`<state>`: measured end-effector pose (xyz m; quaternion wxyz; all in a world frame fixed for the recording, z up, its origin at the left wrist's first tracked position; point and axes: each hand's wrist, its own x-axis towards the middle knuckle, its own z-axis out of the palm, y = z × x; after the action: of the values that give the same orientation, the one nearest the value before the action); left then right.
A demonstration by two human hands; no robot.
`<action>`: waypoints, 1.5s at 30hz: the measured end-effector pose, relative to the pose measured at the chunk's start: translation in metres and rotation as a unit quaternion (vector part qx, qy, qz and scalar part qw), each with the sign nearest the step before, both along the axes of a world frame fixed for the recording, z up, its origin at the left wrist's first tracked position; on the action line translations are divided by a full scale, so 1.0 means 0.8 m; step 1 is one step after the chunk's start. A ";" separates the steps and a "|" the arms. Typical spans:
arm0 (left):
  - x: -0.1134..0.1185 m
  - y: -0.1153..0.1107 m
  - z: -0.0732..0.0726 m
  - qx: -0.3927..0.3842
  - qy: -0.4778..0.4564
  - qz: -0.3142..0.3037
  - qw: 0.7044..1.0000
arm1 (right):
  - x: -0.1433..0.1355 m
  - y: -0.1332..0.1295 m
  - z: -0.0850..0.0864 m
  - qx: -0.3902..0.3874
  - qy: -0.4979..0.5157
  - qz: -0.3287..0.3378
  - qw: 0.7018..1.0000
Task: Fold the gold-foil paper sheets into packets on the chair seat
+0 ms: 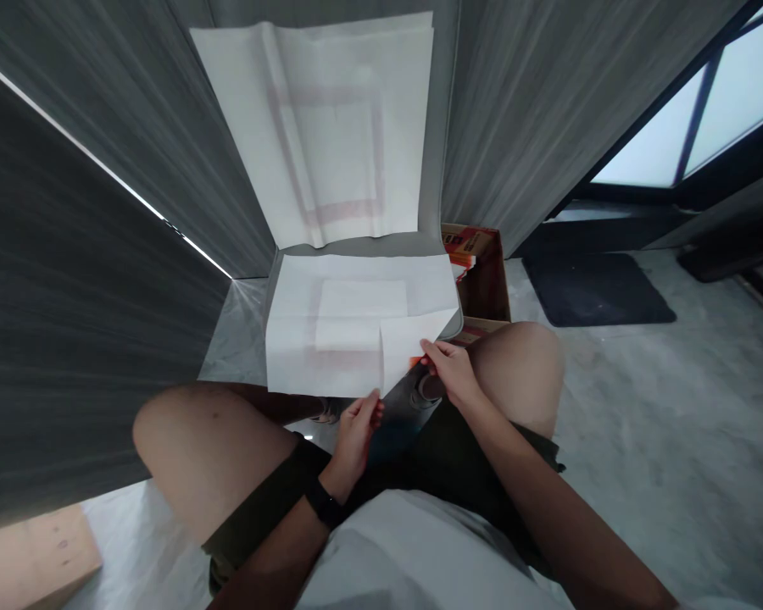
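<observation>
A white paper sheet [349, 296] lies on the seat of a grey chair, its near right corner folded over into a triangular flap [413, 339]. My left hand [356, 428] pinches the sheet's near edge at the lower end of the fold. Higher up, my right hand [450, 366] grips the folded edge between thumb and fingers, with a bit of orange print showing beside it. Faint reddish print shows through the paper. A second white sheet [340, 144], creased along its left part, leans against the chair's backrest [442, 110].
Right of the chair stands an open cardboard box [499, 280] with red-and-white items inside. Grey panels [534, 93] rise on both sides. A dark mat [601, 288] lies on the marble-look floor [661, 407]. At the lower left is a wooden block [38, 555].
</observation>
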<state>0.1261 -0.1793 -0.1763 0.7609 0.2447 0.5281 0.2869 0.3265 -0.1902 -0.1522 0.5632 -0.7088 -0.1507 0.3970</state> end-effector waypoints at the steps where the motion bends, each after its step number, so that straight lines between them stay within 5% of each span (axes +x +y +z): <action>1: -0.002 0.001 0.000 -0.001 0.000 0.005 1.000 | 0.000 -0.001 0.001 0.001 -0.008 0.001 1.000; 18: -0.005 0.018 -0.005 0.003 -0.005 0.052 0.999 | 0.025 -0.001 0.006 0.009 -0.037 -0.047 0.998; 29: -0.015 0.048 0.004 0.090 0.026 0.110 0.990 | 0.063 0.010 -0.001 0.033 -0.119 -0.103 0.987; 34: -0.027 0.061 0.012 0.135 0.060 0.114 0.982 | 0.079 0.017 -0.014 -0.026 -0.187 -0.102 0.977; 41: -0.041 0.071 0.010 0.168 0.133 0.050 0.975 | 0.086 0.030 -0.005 -0.176 -0.388 -0.068 0.902; 45: -0.047 0.073 0.010 0.185 0.163 0.024 0.969 | 0.078 0.021 0.011 -0.105 -0.500 -0.108 0.853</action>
<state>0.0889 -0.1207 -0.1679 0.5988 0.4119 0.5887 0.3539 0.3889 -0.1734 -0.1432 0.3736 -0.8782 -0.2925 -0.0609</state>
